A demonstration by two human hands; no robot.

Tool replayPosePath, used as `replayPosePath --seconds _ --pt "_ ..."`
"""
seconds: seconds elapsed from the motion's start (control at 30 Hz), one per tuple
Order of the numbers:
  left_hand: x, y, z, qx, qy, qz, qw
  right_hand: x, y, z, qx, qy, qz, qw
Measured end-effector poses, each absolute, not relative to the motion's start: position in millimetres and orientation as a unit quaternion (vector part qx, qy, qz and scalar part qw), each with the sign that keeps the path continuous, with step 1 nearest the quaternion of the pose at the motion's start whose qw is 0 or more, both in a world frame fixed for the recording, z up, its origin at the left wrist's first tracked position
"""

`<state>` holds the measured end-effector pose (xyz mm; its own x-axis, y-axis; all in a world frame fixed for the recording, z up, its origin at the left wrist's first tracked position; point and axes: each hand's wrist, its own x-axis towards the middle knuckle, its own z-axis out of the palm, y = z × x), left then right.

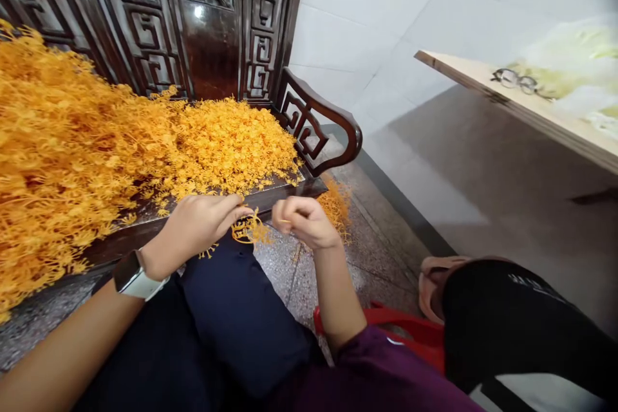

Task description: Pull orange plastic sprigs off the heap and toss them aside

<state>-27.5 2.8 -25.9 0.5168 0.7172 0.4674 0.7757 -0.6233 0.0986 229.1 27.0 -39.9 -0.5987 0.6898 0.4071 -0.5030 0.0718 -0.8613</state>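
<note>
My left hand (pixel 205 222), with a watch on its wrist, pinches an orange plastic piece (pixel 246 230) above my knee. That piece has a round openwork part and thin branching prongs. Just to the right, apart from it, my right hand (pixel 305 220) is closed with its fingers curled in. A thin orange sliver shows at its fingertips, too small to make out. Behind my hands, a heap of small yellow-orange plastic pieces (pixel 236 141) lies on a dark carved wooden bench (pixel 215 71). A larger heap of branching orange pieces (pixel 62 148) fills the bench's left side.
The bench's curved armrest (pixel 355 135) stands ahead of my right hand. Orange scraps (pixel 337 206) lie on the floor below it. At right, a wooden tabletop (pixel 463 71) carries glasses (pixel 517 80) and plastic bags (pixel 574 58). A red stool (pixel 391 317) and a person's dark-clothed leg (pixel 502 309) are close by.
</note>
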Motion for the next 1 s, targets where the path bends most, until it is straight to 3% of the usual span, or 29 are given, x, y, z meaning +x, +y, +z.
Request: replayPosePath --seconds 0.07,0.13,0.23,0.37,0.6,0.7,0.83,1.0 --pt "-29.3 3.6 -25.7 -0.869 -0.434 -0.234 0.052 249.0 28.5 -42.1 0.162 -0.427 0.740 0.493" --pt "-30.5 4.7 -26.8 -0.867 -0.439 -0.229 0.055 263.0 28.8 -44.1 0.265 -0.246 0.754 0.549" --pt "-30.1 5.5 -28.4 -0.863 -0.455 -0.211 0.067 267.0 24.1 -47.2 0.084 -0.117 0.774 0.616" --pt "-25.3 3.0 -24.5 -0.838 -0.496 -0.222 0.047 249.1 12.6 -57.7 -0.170 -0.228 0.767 0.575" --pt "-18.9 -0.7 -12.0 -0.794 -0.513 -0.318 -0.077 222.3 6.3 -70.2 -0.369 -0.509 0.608 0.485" --pt "-20.2 -1.2 -11.2 -0.778 -0.513 -0.349 -0.099 218.3 5.8 -66.3 -0.392 -0.600 0.531 0.452" --pt "-22.0 -1.4 -11.2 -0.769 -0.512 -0.365 -0.120 212.2 3.6 -62.5 -0.340 -0.661 0.547 0.385" --pt "-22.7 -2.3 -9.4 -0.782 -0.505 -0.344 -0.121 198.3 7.6 -64.7 -0.353 -0.637 0.522 0.444"
